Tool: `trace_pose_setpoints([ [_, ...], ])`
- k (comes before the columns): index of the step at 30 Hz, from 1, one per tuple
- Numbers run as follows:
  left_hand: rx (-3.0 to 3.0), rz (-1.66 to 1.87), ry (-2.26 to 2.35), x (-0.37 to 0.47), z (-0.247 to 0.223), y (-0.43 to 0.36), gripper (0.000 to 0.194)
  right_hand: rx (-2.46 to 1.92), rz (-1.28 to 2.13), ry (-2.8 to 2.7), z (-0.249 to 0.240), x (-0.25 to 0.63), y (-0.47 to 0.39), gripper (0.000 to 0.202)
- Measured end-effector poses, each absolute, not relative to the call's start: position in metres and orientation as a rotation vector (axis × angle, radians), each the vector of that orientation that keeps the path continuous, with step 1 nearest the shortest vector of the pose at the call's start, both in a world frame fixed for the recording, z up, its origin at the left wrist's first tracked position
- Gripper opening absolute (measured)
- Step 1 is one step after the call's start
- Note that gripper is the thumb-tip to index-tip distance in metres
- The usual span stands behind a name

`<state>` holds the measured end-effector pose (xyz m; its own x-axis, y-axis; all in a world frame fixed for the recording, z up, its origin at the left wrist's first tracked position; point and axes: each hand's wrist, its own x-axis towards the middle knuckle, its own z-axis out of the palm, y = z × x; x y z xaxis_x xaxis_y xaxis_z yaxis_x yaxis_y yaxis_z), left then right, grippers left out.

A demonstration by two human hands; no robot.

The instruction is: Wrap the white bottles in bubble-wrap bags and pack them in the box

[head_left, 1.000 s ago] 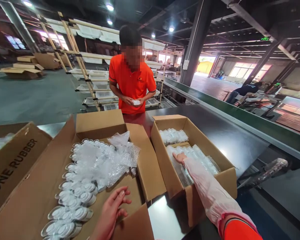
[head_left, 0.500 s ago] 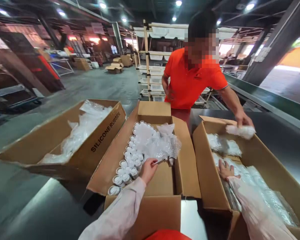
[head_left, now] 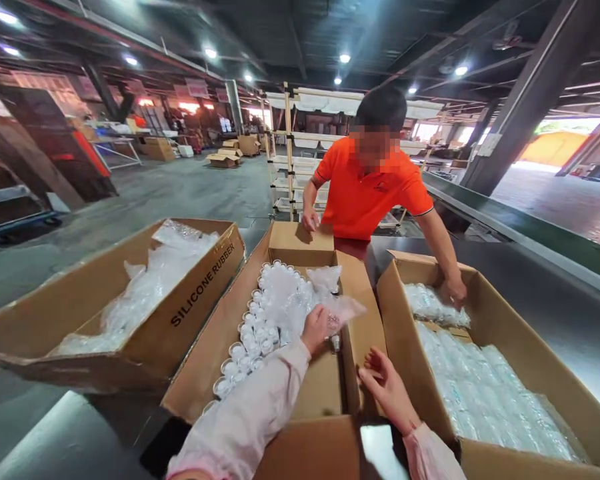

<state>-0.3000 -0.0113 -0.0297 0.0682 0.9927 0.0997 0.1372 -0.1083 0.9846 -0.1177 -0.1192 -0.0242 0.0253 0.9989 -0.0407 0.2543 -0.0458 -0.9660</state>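
Note:
My left hand (head_left: 317, 328) is closed on a piece of clear bubble wrap (head_left: 349, 309) over the middle cardboard box (head_left: 307, 238). Rows of small white round-topped pieces (head_left: 253, 340) line that box's left side, and more bubble wrap (head_left: 285, 287) covers some of them. A small metallic part (head_left: 335, 343) shows just below my left hand. My right hand (head_left: 387, 390) hovers by the box's right flap, fingers apart and slightly curled, with nothing in it. The right cardboard box (head_left: 540, 333) holds bubble-wrapped packs (head_left: 485, 380) side by side.
Across the table a co-worker in an orange shirt (head_left: 365, 193) reaches a hand (head_left: 454, 291) into the right box. At left, a carton marked SILICONE RUBBER (head_left: 200, 287) contains loose bubble wrap (head_left: 150, 287). A shelf rack (head_left: 290, 153) stands behind.
My right hand has left the packs in the right box and moved left. My left hand has lifted bubble wrap, moving right. The co-worker's wrapped pack has gone down into the right box.

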Motion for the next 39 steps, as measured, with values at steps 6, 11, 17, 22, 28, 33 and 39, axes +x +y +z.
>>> trace_pose_setpoints([
  [6,1.169,1.239,1.027,-0.345,-0.015,-0.082,0.035,-1.076,1.379,-1.307,-0.013,-0.145,-0.097,0.066],
  [11,1.256,1.151,0.994,-0.367,-0.016,-0.112,0.039,-1.128,1.547,-1.384,0.01,-0.146,-0.092,0.053],
  [17,1.512,0.989,1.001,-0.381,-0.023,-0.12,0.039,-1.163,1.807,-1.944,0.037,-0.138,-0.092,0.042],
  [22,2.041,0.454,1.557,-0.434,-0.04,-0.118,0.027,-1.512,1.093,-1.807,0.064,-0.099,-0.076,0.047],
  [28,2.321,0.091,1.825,-0.455,-0.072,-0.124,0.023,-1.352,0.149,-1.842,0.07,-0.105,-0.078,0.053],
  [33,2.507,0.028,1.76,-0.44,-0.092,-0.112,0.033,-1.451,0.211,-2.305,0.016,-0.146,-0.099,0.04],
  [39,2.523,-0.032,1.724,-0.431,-0.098,-0.09,0.037,-1.597,0.861,-2.261,-0.051,-0.15,-0.12,0.025],
])
